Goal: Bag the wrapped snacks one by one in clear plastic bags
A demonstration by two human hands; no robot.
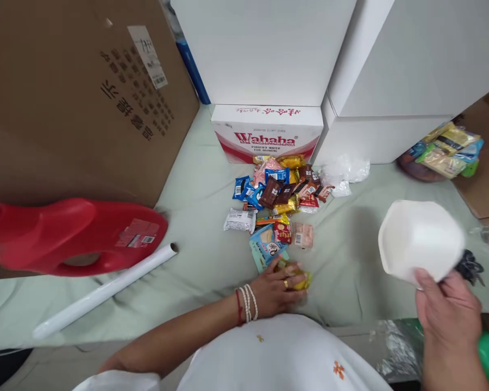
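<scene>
My left hand (280, 288) lies palm down at the near edge of a snack pile, its fingers curved over a yellow snack packet (305, 281) that shows past the fingertips. A blue snack packet (265, 244) lies just beyond the hand, beside a small red packet (282, 232) and a pale pink packet (302, 235). Farther back are brown chocolate packets (271, 191), blue packets (241, 188) and gold ones. On the right, my right hand (448, 301) grips the rim of a white bowl (419, 239), held tilted above the cloth; its inside looks bare.
A Wahaha carton (269, 136) and white boxes (264, 49) stand behind the pile. Clear crumpled plastic (346, 171) and a bowl of snacks (448, 152) are at right. Leftward lie a red jug (81, 233), a white roll (106, 293) and a cardboard box (85, 108).
</scene>
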